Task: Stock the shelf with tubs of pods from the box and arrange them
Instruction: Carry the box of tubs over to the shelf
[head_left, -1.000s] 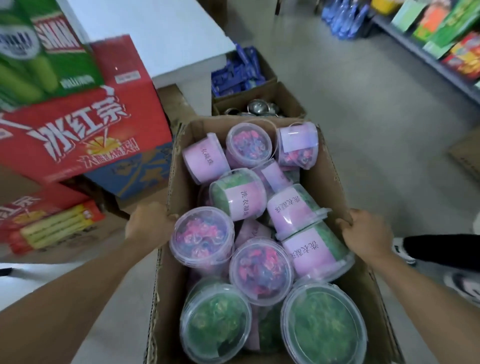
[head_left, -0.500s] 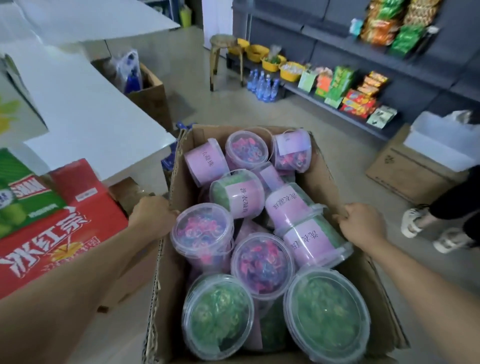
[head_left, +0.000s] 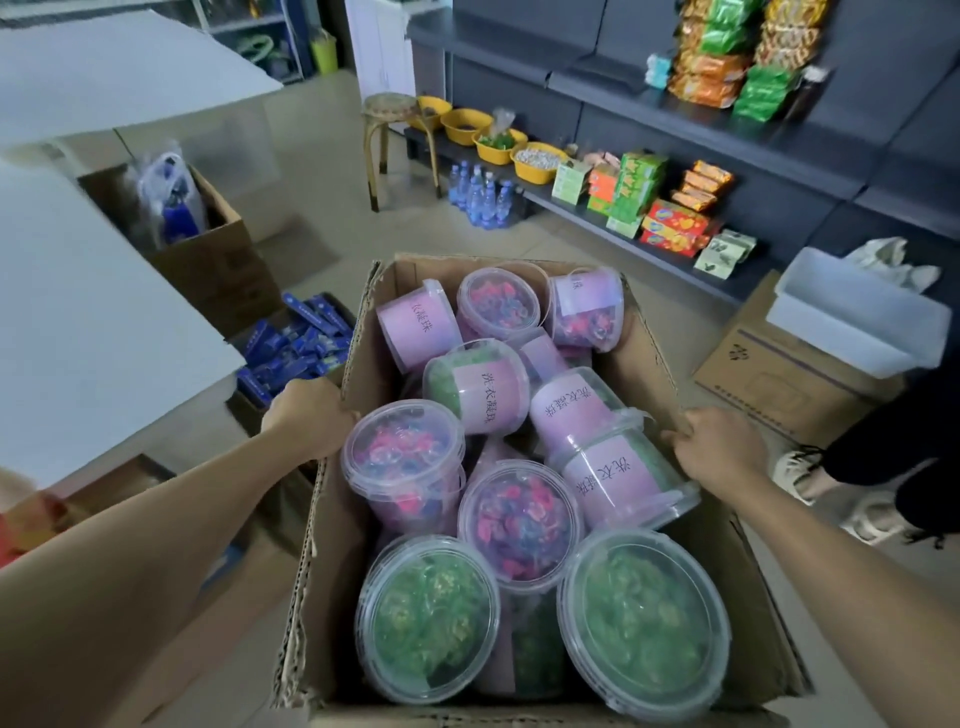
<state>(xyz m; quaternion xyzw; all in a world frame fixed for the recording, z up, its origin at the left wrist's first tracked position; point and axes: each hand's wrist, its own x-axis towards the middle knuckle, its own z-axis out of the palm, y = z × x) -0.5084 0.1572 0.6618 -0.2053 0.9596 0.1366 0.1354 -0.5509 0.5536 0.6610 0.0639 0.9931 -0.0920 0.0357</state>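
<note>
An open cardboard box (head_left: 647, 343) is held up in front of me, full of several clear tubs of pods. Some tubs hold pink and blue pods (head_left: 521, 522), others green pods (head_left: 644, 621), and most carry pale purple labels. My left hand (head_left: 306, 415) grips the box's left rim, fingers curled over the edge. On the right rim my right hand (head_left: 719, 449) grips the same way. Dark grey shelves (head_left: 779, 140) stand ahead on the right, partly stocked with snack packs.
White boards (head_left: 93, 312) lie at the left, above a box of blue packs (head_left: 296, 348). A stool (head_left: 387, 119), yellow bowls and water bottles (head_left: 480, 192) sit by the shelf. A cardboard box (head_left: 779, 379) and another person's sandalled feet (head_left: 852, 499) are on the right.
The view has swung up and right, from the red cartons at the left to the shelves ahead. Both hands keep their grip on the box rims.
</note>
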